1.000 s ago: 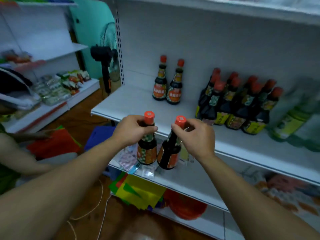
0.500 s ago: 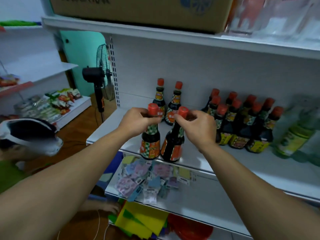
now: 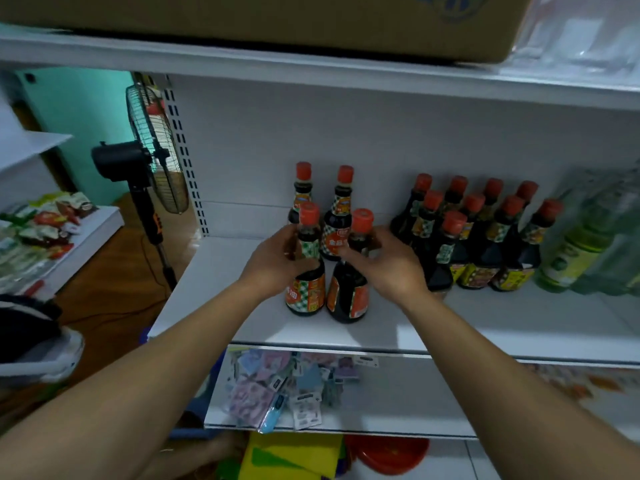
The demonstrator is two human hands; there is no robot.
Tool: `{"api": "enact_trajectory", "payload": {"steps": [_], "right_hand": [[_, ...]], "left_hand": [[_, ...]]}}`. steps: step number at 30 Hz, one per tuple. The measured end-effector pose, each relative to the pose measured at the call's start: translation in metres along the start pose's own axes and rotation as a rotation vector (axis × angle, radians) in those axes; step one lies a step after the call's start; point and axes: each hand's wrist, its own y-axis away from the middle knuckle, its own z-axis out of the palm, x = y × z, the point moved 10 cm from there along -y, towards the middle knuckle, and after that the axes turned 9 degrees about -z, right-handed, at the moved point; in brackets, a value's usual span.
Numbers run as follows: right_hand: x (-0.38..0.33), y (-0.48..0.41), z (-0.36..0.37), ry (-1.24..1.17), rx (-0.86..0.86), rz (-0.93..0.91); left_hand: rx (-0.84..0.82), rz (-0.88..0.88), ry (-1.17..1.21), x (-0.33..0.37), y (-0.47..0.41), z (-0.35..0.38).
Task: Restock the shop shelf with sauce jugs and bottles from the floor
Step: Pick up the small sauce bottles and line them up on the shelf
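The left hand (image 3: 277, 268) grips the left bottle (image 3: 306, 289) by its neck, the right hand (image 3: 388, 268) the right bottle (image 3: 348, 296). Probably heavy, breakable glass; the necks suit gripping.

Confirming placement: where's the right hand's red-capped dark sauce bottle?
Head view, centre: the sauce bottle stands on the white shelf, right of the twin in the left hand.

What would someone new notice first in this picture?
Dead centre, the left hand grips the left sauce bottle and the right hand the right sauce bottle, both red-capped and upright on the white shelf. A cluster of similar bottles crowds the shelf to their right; a cardboard box sits overhead.
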Motion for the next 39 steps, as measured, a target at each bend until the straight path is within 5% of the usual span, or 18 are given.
{"api": "enact_trajectory", "payload": {"steps": [8,39], "right_hand": [[0.023,-0.005,0.035,0.098,-0.143,0.116],[0.060,-0.068,0.063,-0.034,-0.066,0.116]], "left_hand": [[0.012,-0.029,0.021,-0.031,-0.018,-0.003],[0.048,-0.065,0.161,-0.037,-0.073,-0.003]]}}
